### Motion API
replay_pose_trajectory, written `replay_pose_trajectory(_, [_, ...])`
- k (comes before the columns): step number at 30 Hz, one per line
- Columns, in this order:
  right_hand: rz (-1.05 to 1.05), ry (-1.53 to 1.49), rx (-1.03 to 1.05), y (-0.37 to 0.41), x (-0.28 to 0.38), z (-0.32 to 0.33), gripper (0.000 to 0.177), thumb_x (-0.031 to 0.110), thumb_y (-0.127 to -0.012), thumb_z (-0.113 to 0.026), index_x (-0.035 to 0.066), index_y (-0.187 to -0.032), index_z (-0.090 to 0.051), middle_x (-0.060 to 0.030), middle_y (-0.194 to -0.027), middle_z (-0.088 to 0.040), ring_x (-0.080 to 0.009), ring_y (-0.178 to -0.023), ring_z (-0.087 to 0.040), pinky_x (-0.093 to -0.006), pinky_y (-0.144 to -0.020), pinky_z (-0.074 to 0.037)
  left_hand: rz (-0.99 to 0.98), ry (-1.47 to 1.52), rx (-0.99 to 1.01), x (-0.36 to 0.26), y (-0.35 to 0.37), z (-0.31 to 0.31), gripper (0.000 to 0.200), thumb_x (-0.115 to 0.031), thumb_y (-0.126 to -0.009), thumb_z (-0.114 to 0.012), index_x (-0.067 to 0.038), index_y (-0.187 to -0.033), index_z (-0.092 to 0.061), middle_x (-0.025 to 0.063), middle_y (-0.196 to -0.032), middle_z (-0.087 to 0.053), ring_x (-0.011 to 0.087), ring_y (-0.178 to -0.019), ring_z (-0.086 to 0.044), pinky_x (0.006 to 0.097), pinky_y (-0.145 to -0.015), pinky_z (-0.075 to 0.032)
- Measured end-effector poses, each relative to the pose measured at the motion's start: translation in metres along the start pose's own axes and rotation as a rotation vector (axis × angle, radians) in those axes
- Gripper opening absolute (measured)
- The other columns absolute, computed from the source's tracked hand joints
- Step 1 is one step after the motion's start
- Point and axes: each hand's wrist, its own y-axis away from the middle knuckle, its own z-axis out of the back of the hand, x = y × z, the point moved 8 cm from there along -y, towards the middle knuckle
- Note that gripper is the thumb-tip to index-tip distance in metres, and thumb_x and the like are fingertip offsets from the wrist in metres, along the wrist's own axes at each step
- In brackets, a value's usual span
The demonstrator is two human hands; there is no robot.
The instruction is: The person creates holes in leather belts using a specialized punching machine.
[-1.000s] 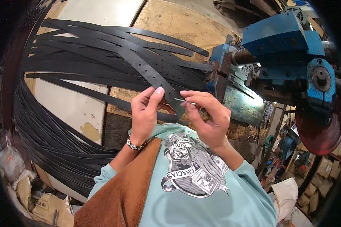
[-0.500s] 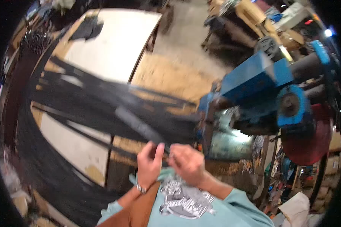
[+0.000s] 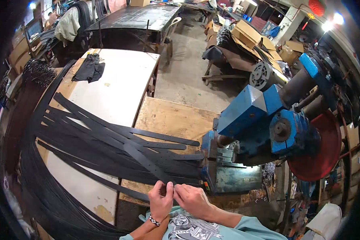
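Observation:
My left hand (image 3: pixel 161 201) is closed on the near end of a black leather-like belt strap (image 3: pixel 145 161), thumb and fingers pinching it in front of my shirt. A row of small marks runs along that strap, and it stretches away over other straps. Right beside it, my right hand (image 3: pixel 193 200) is closed too, its fingertips pinched at the same end; they hide the very tip. Many more black straps (image 3: pixel 80 146) lie spread over the table, their ends pointing towards a blue press machine (image 3: pixel 244 114) on the right.
A white tabletop (image 3: pixel 120 74) bears a dark cloth (image 3: pixel 89 68) at its far left. A wooden board (image 3: pixel 172 120) adjoins it. The machine carries a red wheel (image 3: pixel 320 150). Farther off stand cardboard boxes (image 3: pixel 248 34) and a dark table (image 3: pixel 136 18); floor (image 3: pixel 184 60) runs between.
The camera view has tilted up, so the hands sit lower in the picture and more of the workshop shows. Both hands stay together at the strap's end.

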Motion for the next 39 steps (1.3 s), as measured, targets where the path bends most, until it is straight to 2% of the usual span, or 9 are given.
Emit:
replay_pose_trajectory(10, [0.082,-0.055,-0.155,0.011,-0.015,-0.009,0.037,-0.003,-0.082,-0.074,-0.006,-0.118,-0.063,-0.0169,-0.088,-0.068,-0.0328,-0.075,-0.069,-0.0421,-0.062,-0.056,-0.106,-0.038,-0.034,-0.012,-0.003,0.005,0.034,-0.020,-0.101,-0.068,0.004,-0.081,-0.053,0.0138,-0.060,-0.057,0.0092,-0.054,-0.053,0.0335,-0.049,-0.040])
replay_pose_trajectory(12, [0.114,0.003,-0.219,0.011,-0.007,-0.003,0.039,-0.002,-0.081,-0.075,-0.007,-0.118,-0.065,-0.0158,-0.087,-0.070,-0.0313,-0.073,-0.071,-0.0398,-0.061,-0.057,-0.076,0.071,-0.041,-0.018,-0.005,0.007,0.027,-0.015,-0.099,-0.071,0.006,-0.088,-0.059,0.0131,-0.061,-0.056,0.0105,-0.053,-0.051,0.0339,-0.049,-0.039])
replay_pose_trajectory(13, [0.134,0.005,-0.247,0.009,-0.004,-0.001,0.034,-0.004,-0.082,-0.075,-0.005,-0.114,-0.067,-0.0158,-0.086,-0.071,-0.0303,-0.071,-0.071,-0.0382,-0.060,-0.057,-0.152,0.001,-0.074,-0.019,-0.006,0.007,0.034,-0.015,-0.100,-0.071,0.001,-0.078,-0.051,0.0020,-0.060,-0.044,0.0062,-0.059,-0.037,0.0301,-0.050,-0.030])
replay_pose_trajectory(14, [0.148,0.008,-0.274,0.011,-0.001,0.000,0.029,-0.006,-0.082,-0.075,-0.004,-0.110,-0.070,-0.0158,-0.085,-0.072,-0.0293,-0.068,-0.072,-0.0366,-0.060,-0.057,-0.282,-0.061,-0.115,-0.023,-0.005,0.007,0.033,-0.014,-0.099,-0.071,0.002,-0.078,-0.052,0.0049,-0.059,-0.047,0.0069,-0.057,-0.041,0.0311,-0.049,-0.030])
replay_pose_trajectory(16, [0.173,0.000,-0.269,0.011,0.020,0.018,0.027,-0.004,-0.082,-0.077,-0.004,-0.108,-0.071,-0.0136,-0.083,-0.074,-0.0245,-0.064,-0.072,-0.0346,-0.058,-0.056,-0.155,-0.139,-0.092,-0.002,-0.016,0.011,0.027,-0.012,-0.101,-0.069,0.005,-0.082,-0.058,0.0089,-0.068,-0.058,0.0082,-0.061,-0.060,0.0310,-0.050,-0.051])
replay_pose_trajectory(18, [0.182,-0.036,-0.324,0.005,0.031,0.033,0.025,-0.003,-0.082,-0.079,-0.003,-0.107,-0.072,-0.0126,-0.082,-0.074,-0.0225,-0.064,-0.072,-0.0331,-0.057,-0.056,0.091,0.342,0.006,0.042,-0.024,0.010,0.030,-0.013,-0.104,-0.064,0.003,-0.080,-0.058,0.0061,-0.074,-0.066,0.0086,-0.066,-0.065,0.0303,-0.054,-0.059])
replay_pose_trajectory(19, [0.101,-0.021,-0.281,-0.004,0.028,0.038,0.022,-0.003,-0.083,-0.078,-0.001,-0.105,-0.073,-0.0112,-0.084,-0.076,-0.0224,-0.065,-0.072,-0.0311,-0.058,-0.056,0.081,0.441,0.018,0.030,-0.023,0.011,0.030,-0.014,-0.106,-0.061,0.002,-0.081,-0.061,0.0058,-0.081,-0.070,0.0102,-0.069,-0.068,0.0294,-0.060,-0.065])
replay_pose_trajectory(23, [-0.026,-0.208,-0.240,-0.009,-0.004,0.017,0.019,-0.006,-0.085,-0.075,0.000,-0.103,-0.073,-0.0163,-0.099,-0.074,-0.0250,-0.078,-0.073,-0.0324,-0.067,-0.058,0.161,0.537,0.022,0.025,-0.021,0.013,0.036,-0.022,-0.109,-0.057,0.001,-0.082,-0.062,0.0087,-0.075,-0.070,0.0130,-0.063,-0.068,0.0294,-0.058,-0.062])
replay_pose_trajectory(39, [0.076,-0.098,-0.268,-0.006,-0.001,0.004,0.023,-0.002,-0.080,-0.079,0.000,-0.102,-0.072,-0.0118,-0.095,-0.070,-0.0291,-0.080,-0.070,-0.0392,-0.068,-0.058,0.078,0.427,-0.040,0.005,-0.008,0.016,0.034,-0.018,-0.109,-0.058,0.000,-0.080,-0.055,0.0017,-0.070,-0.061,0.0066,-0.064,-0.063,0.0258,-0.054,-0.058])
